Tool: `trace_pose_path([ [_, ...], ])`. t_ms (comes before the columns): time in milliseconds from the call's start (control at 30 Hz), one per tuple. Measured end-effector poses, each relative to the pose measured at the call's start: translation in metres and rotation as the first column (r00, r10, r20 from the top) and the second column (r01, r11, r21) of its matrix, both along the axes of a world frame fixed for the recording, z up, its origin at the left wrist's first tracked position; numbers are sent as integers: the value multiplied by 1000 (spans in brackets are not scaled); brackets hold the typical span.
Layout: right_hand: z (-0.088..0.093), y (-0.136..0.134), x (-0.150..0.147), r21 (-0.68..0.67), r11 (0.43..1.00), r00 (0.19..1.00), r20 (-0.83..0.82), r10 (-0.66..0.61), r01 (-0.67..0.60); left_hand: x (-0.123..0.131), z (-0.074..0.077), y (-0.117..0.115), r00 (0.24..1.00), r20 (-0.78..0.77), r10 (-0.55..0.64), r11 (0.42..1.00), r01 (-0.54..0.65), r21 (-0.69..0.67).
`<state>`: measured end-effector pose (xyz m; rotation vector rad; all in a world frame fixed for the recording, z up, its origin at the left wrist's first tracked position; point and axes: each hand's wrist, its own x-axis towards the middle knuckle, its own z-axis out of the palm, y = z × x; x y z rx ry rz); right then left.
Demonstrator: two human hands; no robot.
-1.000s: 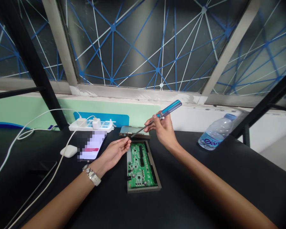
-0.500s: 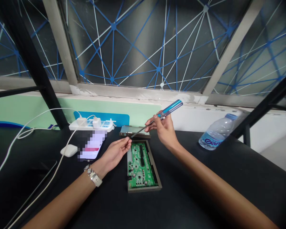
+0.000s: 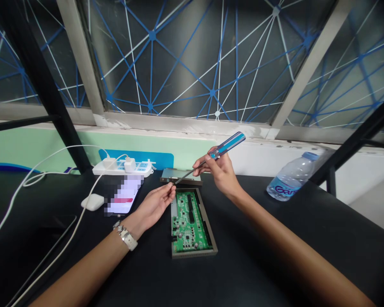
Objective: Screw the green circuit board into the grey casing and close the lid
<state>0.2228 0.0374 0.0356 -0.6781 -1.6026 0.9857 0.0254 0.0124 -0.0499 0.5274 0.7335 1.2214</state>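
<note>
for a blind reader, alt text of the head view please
Right hand holds a blue-handled screwdriver slanting down to the left hand, at the far end of a green circuit board in a metal case on a black table. Phone left, water bottle right.

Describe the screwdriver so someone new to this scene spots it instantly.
Over the black table below the window, find the right hand. It holds the screwdriver slanted, tip down by the left hand. Unlike its neighbours, it pairs a slim metal shaft with a clear-and-blue handle.
</note>
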Motion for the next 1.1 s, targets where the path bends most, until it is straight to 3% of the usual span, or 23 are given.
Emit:
trace_pose_path([
  [167,-2,0,-4,37,999,999,-30,-22,23,-1,-5,0,999,-29,-31,998,33,62],
  [367,-6,5,-9,52,997,998,21,-61,60,0,-10,2,942,-337,6,965,83,249],
  [433,-7,9,-10,56,997,997,46,-62,59,-1,-11,4,879,-468,91,944,73,322],
  [533,-4,12,-15,77,993,987,123,-103,94,-5,-12,8,709,-650,271,882,87,463],
  [667,0,10,-27,148,983,952,267,-148,111,-9,-7,7,511,-739,438,783,186,593],
  [767,-3,9,-35,196,974,933,317,-169,110,-11,-4,3,454,-752,478,740,253,624],
  [933,-11,10,-37,212,971,928,329,-175,108,-11,-5,2,414,-764,495,718,302,628],
  [1100,-7,5,-32,189,974,940,293,-174,122,-12,-6,3,279,-780,561,711,320,626],
])
